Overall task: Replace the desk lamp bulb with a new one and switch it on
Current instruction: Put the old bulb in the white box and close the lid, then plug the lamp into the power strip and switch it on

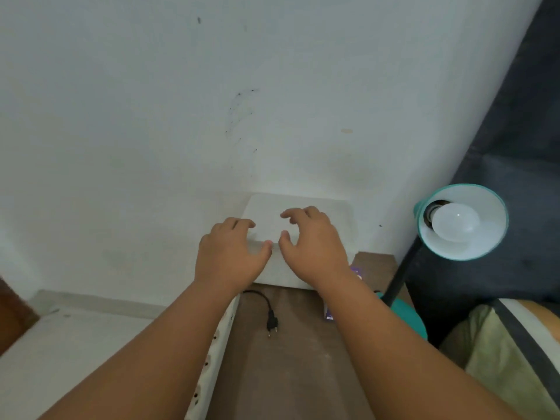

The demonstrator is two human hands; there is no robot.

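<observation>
Bulb (456, 223) sits in the teal lamp (463, 221) at right, plug (271, 324) loose on the desk (288, 359). Both hands, left (231, 253) and right (312, 245), hover spread and empty over a white box (333, 213). Risk: the right arm could knock the nearby lamp.

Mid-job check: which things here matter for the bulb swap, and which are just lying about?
For the job:
- teal lamp with bulb fitted
- unplugged black plug
- power strip
- purple packet, perhaps the new bulb's; mostly hidden

Lying about:
- white box under the left hand and right hand, both empty
- greenish cloth
</observation>
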